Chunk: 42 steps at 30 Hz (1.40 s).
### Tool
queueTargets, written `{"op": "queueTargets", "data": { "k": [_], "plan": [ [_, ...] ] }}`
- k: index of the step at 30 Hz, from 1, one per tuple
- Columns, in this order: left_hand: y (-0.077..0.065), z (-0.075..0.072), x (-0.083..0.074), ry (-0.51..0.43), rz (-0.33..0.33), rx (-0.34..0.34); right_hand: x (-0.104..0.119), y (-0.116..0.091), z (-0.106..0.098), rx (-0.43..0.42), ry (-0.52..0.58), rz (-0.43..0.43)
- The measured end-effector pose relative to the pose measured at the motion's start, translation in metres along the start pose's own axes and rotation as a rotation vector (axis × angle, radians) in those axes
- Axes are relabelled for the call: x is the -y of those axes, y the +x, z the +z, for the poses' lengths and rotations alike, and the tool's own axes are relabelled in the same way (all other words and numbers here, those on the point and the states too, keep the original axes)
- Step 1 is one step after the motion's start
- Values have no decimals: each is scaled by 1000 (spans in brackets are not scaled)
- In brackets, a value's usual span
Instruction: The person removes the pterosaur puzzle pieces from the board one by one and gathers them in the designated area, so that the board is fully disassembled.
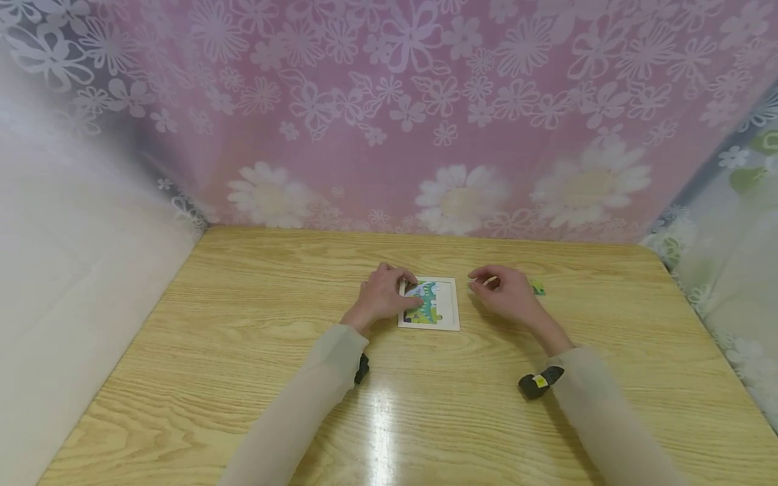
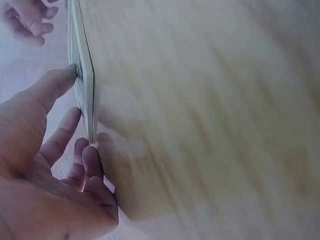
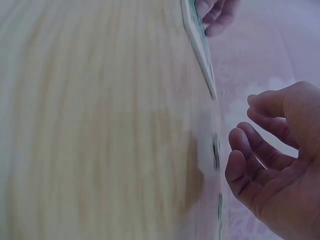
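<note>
A puzzle board (image 1: 448,304) with a pale frame and a green and teal dinosaur picture lies on the table; its right part is bare and pale. On its left side rests my left hand (image 1: 384,295). The thumb and index finger touch its face, and the other fingertips sit by its corner in the left wrist view. To the right of the board hovers my right hand (image 1: 504,293), fingers loosely bent, thumb and index tips close together, no piece visible between them. Beside it lies a green puzzle piece (image 1: 537,287).
In the right wrist view two thin pieces lie edge-on, a nearer piece (image 3: 220,215) and a farther piece (image 3: 216,151). The wood-grain table (image 1: 243,378) ends at a pink flowered curtain (image 1: 365,135). Black wrist devices show at both cuffs, such as the right device (image 1: 535,385).
</note>
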<state>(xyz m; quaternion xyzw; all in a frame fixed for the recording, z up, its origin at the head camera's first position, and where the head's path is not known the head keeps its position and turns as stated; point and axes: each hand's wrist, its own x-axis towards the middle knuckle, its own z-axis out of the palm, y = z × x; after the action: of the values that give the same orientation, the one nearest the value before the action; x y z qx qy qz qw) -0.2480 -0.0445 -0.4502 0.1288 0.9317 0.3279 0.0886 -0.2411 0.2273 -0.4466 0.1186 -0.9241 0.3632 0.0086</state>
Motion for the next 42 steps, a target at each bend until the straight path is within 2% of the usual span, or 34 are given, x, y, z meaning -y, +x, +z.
{"op": "queueTargets", "data": {
  "k": [10,22,27,42],
  "plan": [
    [5,0,1,27,-33,16,20,13,21,69,24,-22],
    [2,-4,-1,25,-24,35,26,27,36,123,-127,-74],
    [2,-5,-2,21,-29,39,30,28,37,125,-138,-81],
    [4,-4,-2,29,-40,35,31,33,41,159,-52,60]
  ]
}}
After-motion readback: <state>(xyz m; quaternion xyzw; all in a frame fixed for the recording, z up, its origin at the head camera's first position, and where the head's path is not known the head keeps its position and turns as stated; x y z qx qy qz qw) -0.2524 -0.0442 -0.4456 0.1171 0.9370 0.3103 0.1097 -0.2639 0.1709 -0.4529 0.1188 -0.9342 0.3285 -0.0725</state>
